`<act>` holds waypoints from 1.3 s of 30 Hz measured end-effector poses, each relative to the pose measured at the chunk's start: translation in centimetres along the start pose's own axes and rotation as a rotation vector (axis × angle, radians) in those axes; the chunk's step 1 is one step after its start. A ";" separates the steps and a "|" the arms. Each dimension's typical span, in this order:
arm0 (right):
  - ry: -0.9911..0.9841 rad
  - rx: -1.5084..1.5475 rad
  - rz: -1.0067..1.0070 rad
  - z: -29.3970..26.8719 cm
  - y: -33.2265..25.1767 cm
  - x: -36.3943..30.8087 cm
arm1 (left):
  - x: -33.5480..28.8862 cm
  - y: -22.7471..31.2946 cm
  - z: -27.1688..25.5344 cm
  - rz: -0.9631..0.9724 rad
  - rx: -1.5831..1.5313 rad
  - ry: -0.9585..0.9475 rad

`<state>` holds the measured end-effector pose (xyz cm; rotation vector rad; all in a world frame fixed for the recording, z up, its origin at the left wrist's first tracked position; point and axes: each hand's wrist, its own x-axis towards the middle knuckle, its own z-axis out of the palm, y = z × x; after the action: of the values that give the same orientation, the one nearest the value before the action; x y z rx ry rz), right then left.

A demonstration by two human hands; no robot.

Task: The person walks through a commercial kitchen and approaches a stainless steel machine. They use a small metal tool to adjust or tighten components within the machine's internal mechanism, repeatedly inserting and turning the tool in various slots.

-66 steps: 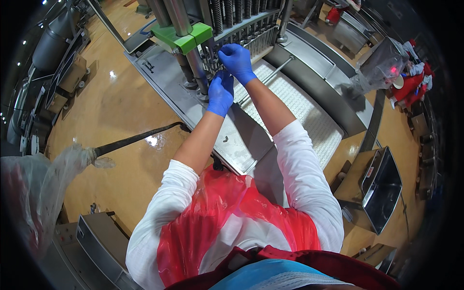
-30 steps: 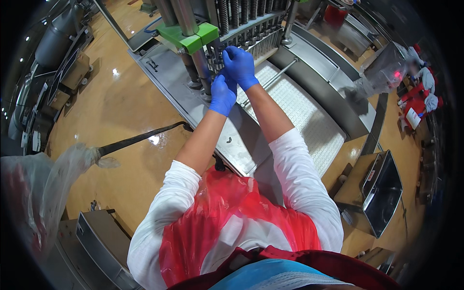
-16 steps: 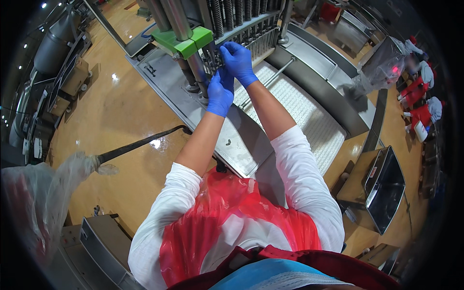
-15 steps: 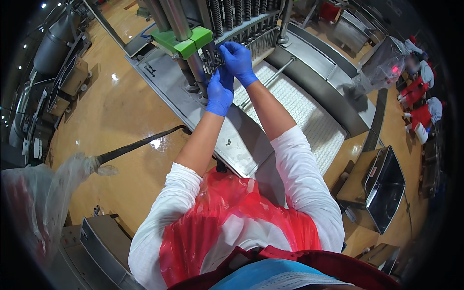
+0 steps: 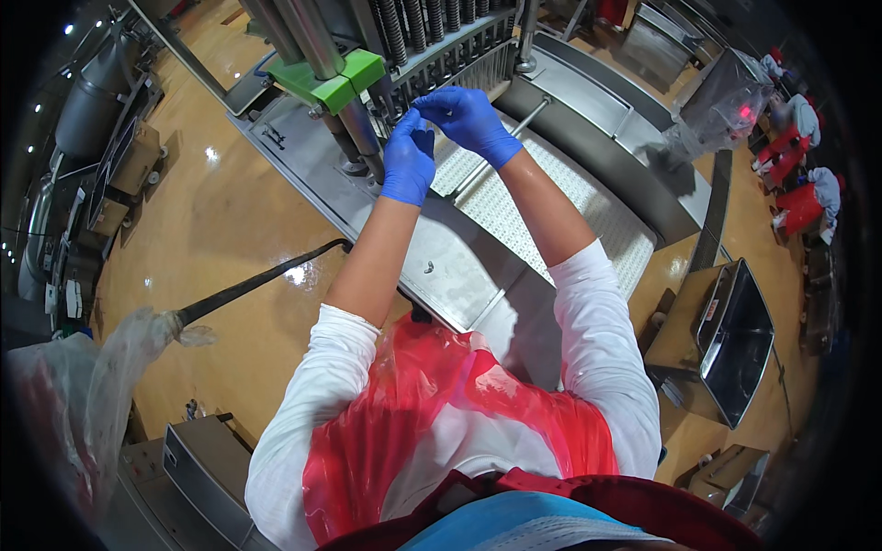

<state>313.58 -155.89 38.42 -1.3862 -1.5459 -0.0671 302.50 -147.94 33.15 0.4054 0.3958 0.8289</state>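
Both my hands wear blue gloves and meet in front of a steel machine with a row of coil springs [image 5: 418, 32] and thin needles [image 5: 491, 69]. My left hand [image 5: 407, 165] has its fingers closed upward beside a steel column [image 5: 361, 129]. From the right, my right hand [image 5: 470, 124] bends over it, fingertips pinched against the left ones. Whatever lies between the fingertips is too small or hidden to name. A green block [image 5: 333, 81] clamps the columns just beyond. Below my hands, a small wing nut [image 5: 429, 267] lies on the steel ledge [image 5: 450, 289].
A white textured conveyor belt [image 5: 588, 207] runs to the right under a steel rod [image 5: 501, 151]. Small dark parts [image 5: 273, 138] lie on the left ledge. Around stand a steel tub [image 5: 735, 358], a plastic-wrapped box [image 5: 721, 110], a black bar [image 5: 262, 280] and people in red aprons [image 5: 799, 209].
My hands have drawn back a little from the needle row, and my right hand has turned flatter, its fingers pointing left to the left fingertips. The whole view has shifted slightly.
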 end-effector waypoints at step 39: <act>-0.004 -0.145 -0.175 -1.5 0.0 6.6 | -1.4 -0.5 -1.0 0.208 0.182 0.027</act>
<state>315.67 -152.07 43.65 -1.3599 -1.6899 -0.2888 301.48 -149.10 32.30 0.6125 0.4615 1.0051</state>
